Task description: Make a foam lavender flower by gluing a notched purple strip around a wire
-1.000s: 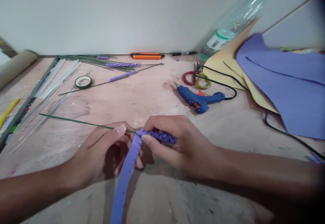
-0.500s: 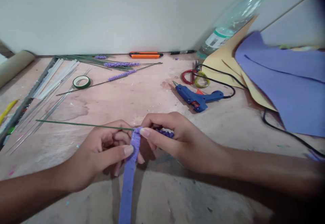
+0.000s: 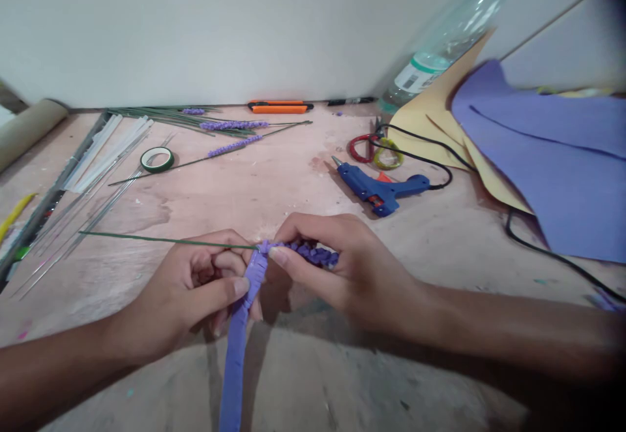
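My left hand (image 3: 210,288) pinches a purple fringed strip (image 3: 235,354) between thumb and fingers, and the strip's long end hangs down toward me. At its upper end the strip meets a green stem (image 3: 147,239) that stretches to the left. Around the right part of that stem the purple fringe is wound into a bumpy flower spike (image 3: 313,253). My right hand (image 3: 323,249) closes on this spike with thumb and forefinger, close to where the strip joins it. Part of the spike is hidden behind my right fingers.
A blue glue gun (image 3: 376,187) lies beyond my right hand, its cord running right. Behind it are scissors (image 3: 362,149), a water bottle (image 3: 440,47) and purple sheets (image 3: 548,151). Finished purple spikes (image 3: 235,146), green tape (image 3: 157,159), glue sticks (image 3: 105,151) and an orange cutter (image 3: 280,107) lie farther back.
The green stem has shifted slightly right, and more of the wound spike shows in my right hand. My left hand and the strip's hanging end have moved a little left.
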A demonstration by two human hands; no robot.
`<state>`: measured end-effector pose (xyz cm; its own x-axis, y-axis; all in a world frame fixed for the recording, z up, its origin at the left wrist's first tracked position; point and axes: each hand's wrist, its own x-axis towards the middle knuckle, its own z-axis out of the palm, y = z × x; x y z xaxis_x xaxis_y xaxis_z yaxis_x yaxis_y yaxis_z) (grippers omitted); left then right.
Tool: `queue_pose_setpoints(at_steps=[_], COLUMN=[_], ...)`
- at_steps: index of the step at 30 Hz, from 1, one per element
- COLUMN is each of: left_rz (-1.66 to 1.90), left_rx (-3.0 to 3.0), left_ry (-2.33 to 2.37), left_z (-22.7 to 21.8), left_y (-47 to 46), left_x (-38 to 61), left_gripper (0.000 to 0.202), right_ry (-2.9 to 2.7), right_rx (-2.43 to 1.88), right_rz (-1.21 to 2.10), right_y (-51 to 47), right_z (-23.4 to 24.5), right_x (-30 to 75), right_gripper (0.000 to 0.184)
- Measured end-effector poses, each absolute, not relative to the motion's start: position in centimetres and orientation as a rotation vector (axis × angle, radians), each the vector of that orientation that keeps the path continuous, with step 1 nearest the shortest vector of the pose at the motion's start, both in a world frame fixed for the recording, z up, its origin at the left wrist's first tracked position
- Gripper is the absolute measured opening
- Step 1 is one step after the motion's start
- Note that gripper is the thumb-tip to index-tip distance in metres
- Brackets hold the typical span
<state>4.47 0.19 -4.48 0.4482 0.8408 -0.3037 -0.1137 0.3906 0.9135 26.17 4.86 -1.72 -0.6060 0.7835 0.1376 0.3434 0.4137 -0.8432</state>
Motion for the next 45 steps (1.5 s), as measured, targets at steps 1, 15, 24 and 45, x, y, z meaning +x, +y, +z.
queue_pose_setpoints(at_steps=[1, 15, 24, 45], left_rz=[0.727, 0.805, 0.776, 0.803], left_rx=[0.972, 0.85, 0.933, 0.974], left_ry=[0.91, 0.965, 1.009, 0.976], left_z=[-4.5, -4.0, -4.2, -3.5], left_y=[0.2, 0.2, 0.1, 1.0], left_x=[4.5, 5.7, 5.5, 5.8], left_gripper=[0.018, 0.042, 0.036, 0.023], right_ry=[-2.156, -2.2, -2.259, -2.28], right_rx=[-0.942, -0.898, -0.906, -0.911], right_rz=[1.073, 1.14, 1.489, 0.932], right_y=[4.9, 4.8, 5.2, 5.8], right_z=[-1.8, -1.6, -0.8, -1.9], right_x=[26.2, 26.3, 26.5, 26.2], right_gripper=[0.016, 0.015, 0.041, 0.013])
